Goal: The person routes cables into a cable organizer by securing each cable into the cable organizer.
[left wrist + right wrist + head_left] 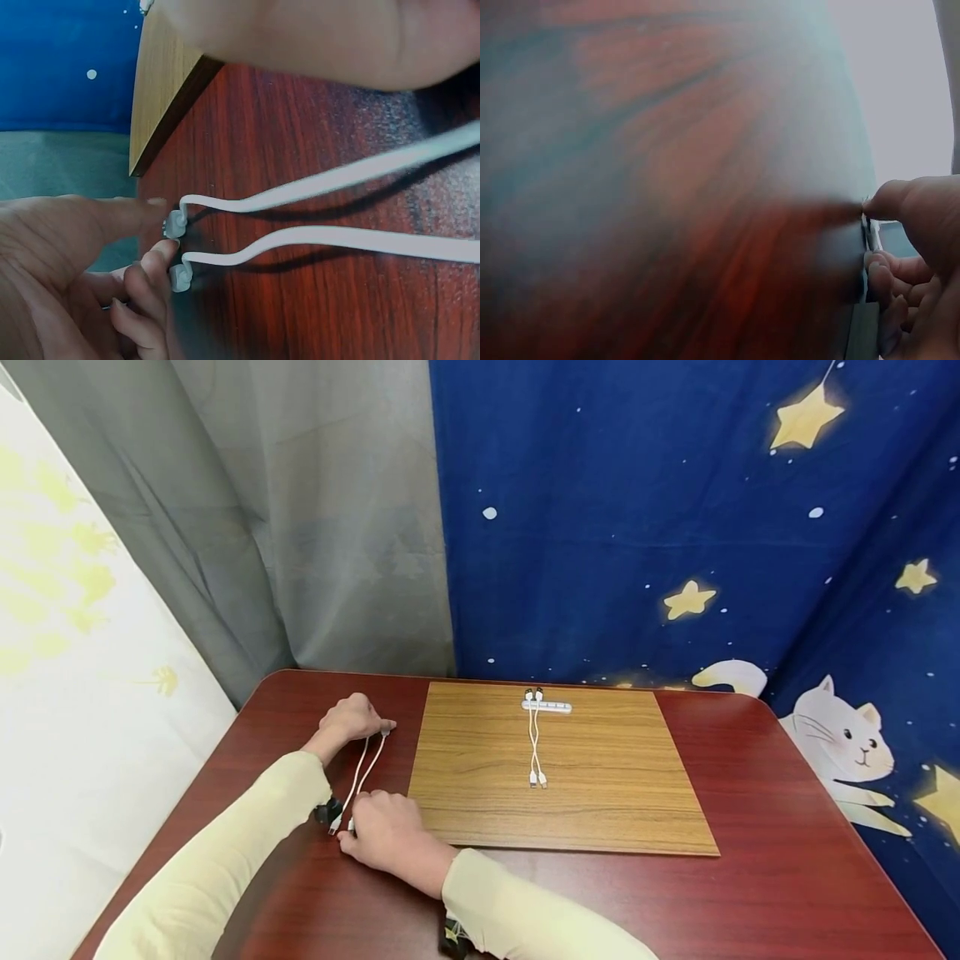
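Two white charging cables lie on the table at the left, one of them the right-hand cable (369, 768). My left hand (348, 718) pinches the far connector (177, 223) of that cable between thumb and index finger. Beside the fingers is the other cable's far connector (181, 277). At the near end, my right hand (388, 828) pinches the right-hand cable's near plug (352, 823), mostly hidden by the fingers. Just left of it the other cable's near plug (334, 827) lies on the table.
A wood-grain board (480, 810) lies on the red-brown table (780, 827). Near its back edge sits a white cable clip strip (555, 707), with two crossed white cables (534, 739) running from it toward the front. Curtains (360, 527) hang behind the table.
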### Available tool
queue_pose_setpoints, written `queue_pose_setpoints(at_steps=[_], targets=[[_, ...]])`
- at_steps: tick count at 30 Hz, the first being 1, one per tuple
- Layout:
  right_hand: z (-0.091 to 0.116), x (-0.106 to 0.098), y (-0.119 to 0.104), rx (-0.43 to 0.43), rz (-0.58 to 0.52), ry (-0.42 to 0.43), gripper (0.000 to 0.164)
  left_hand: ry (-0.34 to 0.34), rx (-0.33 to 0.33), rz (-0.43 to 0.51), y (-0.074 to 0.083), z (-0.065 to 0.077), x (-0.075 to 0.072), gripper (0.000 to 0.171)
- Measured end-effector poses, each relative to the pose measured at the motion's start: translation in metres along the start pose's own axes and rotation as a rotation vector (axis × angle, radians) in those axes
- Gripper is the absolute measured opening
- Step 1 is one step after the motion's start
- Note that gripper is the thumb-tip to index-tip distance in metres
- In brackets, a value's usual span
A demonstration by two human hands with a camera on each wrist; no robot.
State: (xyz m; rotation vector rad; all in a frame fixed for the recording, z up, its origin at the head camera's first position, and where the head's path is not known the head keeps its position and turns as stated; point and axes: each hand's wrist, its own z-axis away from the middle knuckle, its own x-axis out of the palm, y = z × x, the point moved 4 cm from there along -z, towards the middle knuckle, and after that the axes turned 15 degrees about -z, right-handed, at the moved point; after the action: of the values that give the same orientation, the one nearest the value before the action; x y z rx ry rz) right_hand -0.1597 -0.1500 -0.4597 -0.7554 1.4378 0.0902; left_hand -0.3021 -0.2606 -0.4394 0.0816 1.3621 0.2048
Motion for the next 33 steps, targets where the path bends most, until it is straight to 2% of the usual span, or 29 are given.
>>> queue_pose_setpoints(at_steps=[7, 16, 25, 33], targets=[[-0.0015, 0.0009, -0.0034, -0.007, 0.044, 0.010, 0.028, 0.003, -0.003, 0.007, -0.0004, -0.0017, 0.0010, 0.037], [-0.0032, 0.0020, -0.0052, 0.045, 0.049, -0.067, 0.027, -0.002, 0.004, -0.008, 0.0025, 0.0000, 0.0016, 0.039], [-0.0015, -0.0010, -0.0070, 0.047, 0.049, -0.100, 0.028, 0.009, 0.020, 0.000, 0.0040, 0.0008, 0.0041, 0.039], [0.0005, -0.0036, -0.0054, 0.062, 0.041, -0.096, 0.028, 0.012, 0.032, 0.056, -0.0019, 0.0006, 0.0043, 0.039]])
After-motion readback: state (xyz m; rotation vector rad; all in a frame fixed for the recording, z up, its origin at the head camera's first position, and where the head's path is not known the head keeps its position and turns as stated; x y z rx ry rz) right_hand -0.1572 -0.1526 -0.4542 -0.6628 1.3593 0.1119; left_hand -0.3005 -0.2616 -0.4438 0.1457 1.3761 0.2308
